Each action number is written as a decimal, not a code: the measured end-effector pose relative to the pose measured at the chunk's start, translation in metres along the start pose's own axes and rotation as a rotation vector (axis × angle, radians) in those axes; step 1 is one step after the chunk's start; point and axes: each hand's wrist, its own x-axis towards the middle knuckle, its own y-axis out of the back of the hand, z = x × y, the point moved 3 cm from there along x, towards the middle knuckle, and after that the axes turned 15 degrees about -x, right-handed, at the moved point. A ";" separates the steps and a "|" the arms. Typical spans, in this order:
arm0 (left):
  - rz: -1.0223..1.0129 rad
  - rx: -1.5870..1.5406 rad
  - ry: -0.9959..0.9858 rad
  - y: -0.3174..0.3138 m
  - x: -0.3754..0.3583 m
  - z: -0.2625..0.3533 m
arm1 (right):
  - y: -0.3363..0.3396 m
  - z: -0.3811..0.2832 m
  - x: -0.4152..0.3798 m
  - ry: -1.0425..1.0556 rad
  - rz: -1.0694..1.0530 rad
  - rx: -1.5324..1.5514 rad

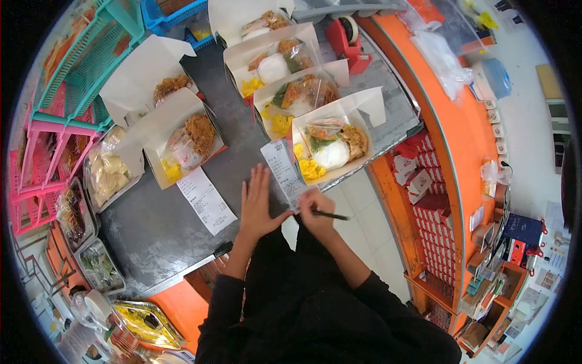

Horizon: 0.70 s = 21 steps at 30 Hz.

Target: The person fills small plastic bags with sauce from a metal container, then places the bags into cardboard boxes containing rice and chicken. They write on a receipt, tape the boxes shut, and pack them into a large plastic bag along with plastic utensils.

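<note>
My right hand [316,213] is closed around a dark pen [332,215] over the lower end of a printed receipt [280,167]. The pen's tip is hidden by my fingers. Flat on the grey tabletop, fingers spread, my left hand [260,203] lies just left of that receipt. Beyond the receipt stands an open meal box [336,143] with rice, fried chicken, yellow pieces and a small bag. A second receipt [206,200] lies to the left, below another open meal box [185,145] with fried chicken.
More open meal boxes [298,97] line the table's far side. A red tape dispenser [350,45] sits at the back. Teal baskets [85,67] and pink baskets [51,151] stand left, near metal trays [102,267]. Stacked red-and-white boxes [433,230] fill an orange shelf on the right.
</note>
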 end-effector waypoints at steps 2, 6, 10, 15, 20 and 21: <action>0.167 -0.367 0.052 0.014 -0.014 0.001 | -0.016 -0.031 0.002 -0.125 -0.454 -0.264; 0.572 -0.949 0.259 0.028 -0.055 -0.009 | -0.055 -0.042 0.021 0.020 -0.714 -0.575; 0.622 -1.557 0.409 0.022 -0.037 0.022 | -0.027 -0.094 0.033 0.381 -0.467 -0.277; 0.433 -1.931 -0.008 0.043 0.027 0.152 | 0.045 -0.074 0.078 0.571 -0.387 -0.311; 0.902 -0.751 0.309 -0.015 0.069 0.070 | 0.128 0.036 0.177 0.193 0.178 -0.344; 0.923 -0.736 0.299 -0.009 0.077 0.074 | 0.130 0.047 0.196 0.206 0.173 -0.323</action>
